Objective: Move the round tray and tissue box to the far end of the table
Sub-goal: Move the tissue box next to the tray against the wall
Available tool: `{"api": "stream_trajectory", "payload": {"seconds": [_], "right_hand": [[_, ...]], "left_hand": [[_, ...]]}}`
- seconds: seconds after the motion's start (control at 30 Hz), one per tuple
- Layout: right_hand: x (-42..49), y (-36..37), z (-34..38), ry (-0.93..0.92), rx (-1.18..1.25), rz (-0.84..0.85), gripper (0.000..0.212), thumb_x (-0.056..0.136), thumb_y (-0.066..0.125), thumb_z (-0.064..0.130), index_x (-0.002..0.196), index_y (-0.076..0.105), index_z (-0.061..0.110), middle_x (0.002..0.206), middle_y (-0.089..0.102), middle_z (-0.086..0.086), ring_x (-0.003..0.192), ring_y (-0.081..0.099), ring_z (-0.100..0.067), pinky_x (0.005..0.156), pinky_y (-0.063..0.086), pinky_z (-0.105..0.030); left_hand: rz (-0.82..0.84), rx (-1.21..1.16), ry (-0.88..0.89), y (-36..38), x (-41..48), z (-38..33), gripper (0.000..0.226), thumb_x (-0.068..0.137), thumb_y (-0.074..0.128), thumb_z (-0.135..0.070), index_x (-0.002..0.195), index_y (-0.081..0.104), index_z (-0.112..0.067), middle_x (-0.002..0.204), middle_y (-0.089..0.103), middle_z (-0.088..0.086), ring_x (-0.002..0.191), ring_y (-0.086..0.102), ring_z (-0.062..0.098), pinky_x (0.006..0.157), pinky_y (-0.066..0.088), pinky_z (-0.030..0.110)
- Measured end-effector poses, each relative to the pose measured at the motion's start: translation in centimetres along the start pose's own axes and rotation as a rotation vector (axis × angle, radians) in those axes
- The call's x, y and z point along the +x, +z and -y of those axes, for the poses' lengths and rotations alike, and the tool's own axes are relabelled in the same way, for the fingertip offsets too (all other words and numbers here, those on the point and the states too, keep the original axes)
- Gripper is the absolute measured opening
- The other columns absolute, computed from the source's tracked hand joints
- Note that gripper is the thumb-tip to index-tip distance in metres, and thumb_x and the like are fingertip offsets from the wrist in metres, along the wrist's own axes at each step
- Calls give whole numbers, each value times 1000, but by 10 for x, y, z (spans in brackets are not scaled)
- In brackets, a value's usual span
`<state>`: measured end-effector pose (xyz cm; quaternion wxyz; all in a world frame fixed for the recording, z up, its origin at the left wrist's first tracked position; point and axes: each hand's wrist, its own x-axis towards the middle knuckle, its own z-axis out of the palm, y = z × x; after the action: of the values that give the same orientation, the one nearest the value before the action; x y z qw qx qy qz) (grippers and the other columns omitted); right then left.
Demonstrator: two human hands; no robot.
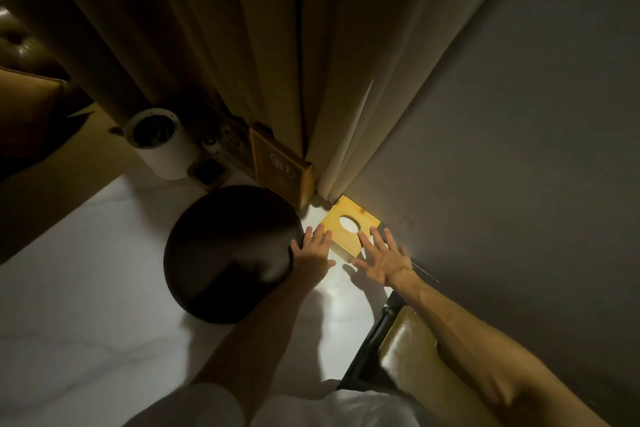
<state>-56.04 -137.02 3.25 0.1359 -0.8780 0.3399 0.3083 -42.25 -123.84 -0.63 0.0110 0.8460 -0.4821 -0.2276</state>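
A dark round tray (225,250) lies on the white table (86,288), near its far end. To its right a square wooden tissue box (349,218) with an oval opening sits in the corner by the curtain and wall. My left hand (313,250) rests flat between the two, fingers spread, touching the tray's right edge and the box's near left side. My right hand (381,256) is spread flat against the box's near right edge. Neither hand is gripping anything.
At the table's far end stand a white cylindrical container (162,146), a small dark holder (209,170) and a framed wooden sign (280,166). Beige curtains (242,45) hang behind, a grey wall (502,149) runs on the right. A chair back (415,357) is at lower right.
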Motion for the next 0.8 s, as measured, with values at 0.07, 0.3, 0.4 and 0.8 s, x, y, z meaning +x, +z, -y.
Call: {"api": "stream_trajectory", "payload": {"seconds": [0.07, 0.3, 0.4, 0.8], "right_hand": [[4, 0, -2, 8, 0, 15, 82, 85, 15, 78, 153, -10, 40, 164, -17, 3, 150, -19, -31, 118, 2, -62], [10, -2, -7, -1, 38, 31, 76, 88, 16, 76, 153, -6, 43, 165, -13, 6, 151, -16, -31, 117, 5, -63], [9, -8, -6, 4, 45, 39, 71, 91, 19, 72, 154, -1, 43, 166, -7, 6, 152, -9, -30, 117, 10, -61], [5, -17, -3, -47, 157, -14, 60, 96, 37, 54, 150, 24, 32, 164, 13, -3, 145, 27, -33, 111, 34, -55]], "left_hand": [[8, 28, -10, 1, 2, -1, 84, 45, 90, -50, 119, 68, -15, 129, 64, 10, 114, 63, 34, 76, 52, 63], [46, 64, -54, -14, -3, -11, 75, 82, 71, -36, 146, 37, -15, 156, 30, 10, 142, 30, 37, 105, 33, 62], [77, 89, -47, -18, -4, -12, 74, 92, 58, -33, 152, 19, -17, 162, 10, 8, 147, 11, 36, 112, 23, 58], [148, 89, -273, -18, -19, -7, 67, 91, 57, -37, 148, 25, -25, 157, 25, 9, 141, 28, 32, 108, 33, 46]]}}
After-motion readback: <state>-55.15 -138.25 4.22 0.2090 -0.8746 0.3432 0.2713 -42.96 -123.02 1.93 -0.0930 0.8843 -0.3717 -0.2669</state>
